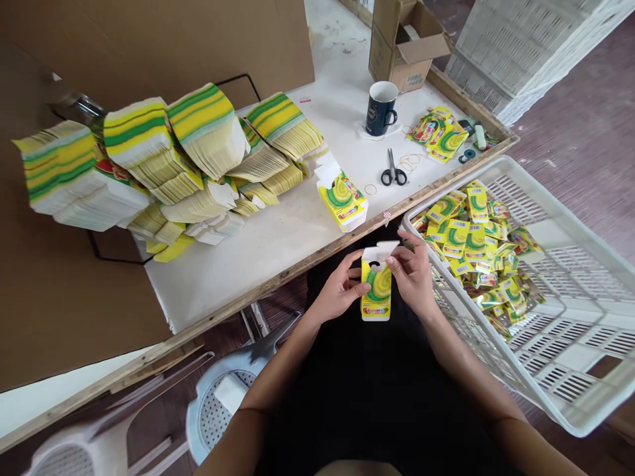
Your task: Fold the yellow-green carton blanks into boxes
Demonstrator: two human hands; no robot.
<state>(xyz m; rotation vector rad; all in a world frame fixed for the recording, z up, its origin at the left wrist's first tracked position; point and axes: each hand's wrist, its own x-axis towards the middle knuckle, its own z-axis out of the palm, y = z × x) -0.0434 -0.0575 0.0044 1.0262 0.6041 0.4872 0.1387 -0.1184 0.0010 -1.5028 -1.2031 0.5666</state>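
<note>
Both hands are on one small yellow-and-green carton, held upright over my lap, just off the near edge of the white table. My left hand wraps its side, fingers curled shut against the panel; my right hand pinches the upper corner by the open white top flap. To close it cleanly, I judge I should keep the left grip steady and light so the walls stay square, then fold the flap along its crease with the right fingertips rather than forcing it. Just beyond stands another formed carton; stacks of flat blanks fill the table's left, and a white crate of sachets sits at my right.
</note>
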